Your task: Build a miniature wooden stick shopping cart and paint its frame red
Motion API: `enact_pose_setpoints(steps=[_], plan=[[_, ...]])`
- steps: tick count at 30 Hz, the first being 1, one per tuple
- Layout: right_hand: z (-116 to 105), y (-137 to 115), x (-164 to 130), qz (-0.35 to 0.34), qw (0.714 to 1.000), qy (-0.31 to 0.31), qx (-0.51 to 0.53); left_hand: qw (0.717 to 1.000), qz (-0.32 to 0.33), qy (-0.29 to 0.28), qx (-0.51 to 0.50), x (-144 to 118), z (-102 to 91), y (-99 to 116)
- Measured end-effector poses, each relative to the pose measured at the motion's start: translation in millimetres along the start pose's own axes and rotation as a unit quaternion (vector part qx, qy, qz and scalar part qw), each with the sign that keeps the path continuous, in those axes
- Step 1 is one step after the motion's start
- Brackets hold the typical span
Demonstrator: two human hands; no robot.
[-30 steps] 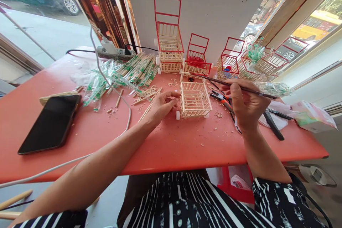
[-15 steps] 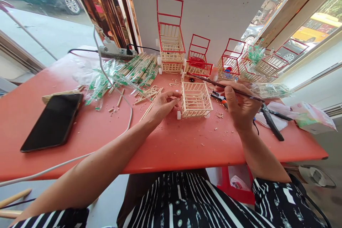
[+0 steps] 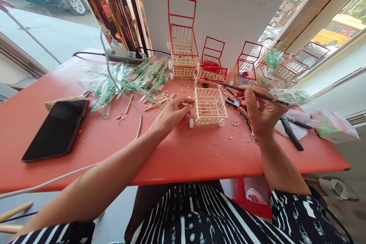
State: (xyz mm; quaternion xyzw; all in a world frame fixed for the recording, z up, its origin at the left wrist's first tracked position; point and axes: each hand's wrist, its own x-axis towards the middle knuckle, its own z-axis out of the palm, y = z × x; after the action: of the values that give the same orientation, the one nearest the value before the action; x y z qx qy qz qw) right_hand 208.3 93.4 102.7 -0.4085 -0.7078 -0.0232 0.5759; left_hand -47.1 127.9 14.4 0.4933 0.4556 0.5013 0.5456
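A miniature shopping cart [image 3: 211, 111] built of pale sticks stands on white wheels in the middle of the red table. My left hand [image 3: 179, 109] has its fingers bent against the cart's left side, near a wheel, and steadies it there. In my right hand [image 3: 264, 112] is a thin, dark-handled paintbrush [image 3: 243, 89], gripped between thumb and fingers. The brush's reddish tip lies over the cart's back edge, close to a small dark round pot [image 3: 205, 85]. Whether the bristles touch the stick there I cannot tell.
Behind stand several red-trimmed carts [image 3: 183, 45]. Stick bundles in plastic [image 3: 148, 72] and a phone [image 3: 55, 131] lie left, with a white cable [image 3: 139, 122] crossing the table [image 3: 200, 164]. Pliers [image 3: 238, 106], black-handled cutters [image 3: 291, 133] and a tissue pack [image 3: 333, 126] lie right.
My right hand has shifted to the right with the paintbrush, and the tip has slid right along the cart's back edge. My left hand and the cart have stayed put.
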Motion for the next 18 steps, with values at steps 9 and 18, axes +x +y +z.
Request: enact_pose_setpoints(steps=[9, 18], plan=[[0, -4, -2, 0.002, 0.999, -0.010, 0.054, 1.000, -0.001, -0.001, -0.001, 0, 0.5, 2], [11, -2, -7, 0.016, 0.996, -0.035, 0.082, 1.000, 0.004, -0.002, -0.002, 1, 0.1, -1]])
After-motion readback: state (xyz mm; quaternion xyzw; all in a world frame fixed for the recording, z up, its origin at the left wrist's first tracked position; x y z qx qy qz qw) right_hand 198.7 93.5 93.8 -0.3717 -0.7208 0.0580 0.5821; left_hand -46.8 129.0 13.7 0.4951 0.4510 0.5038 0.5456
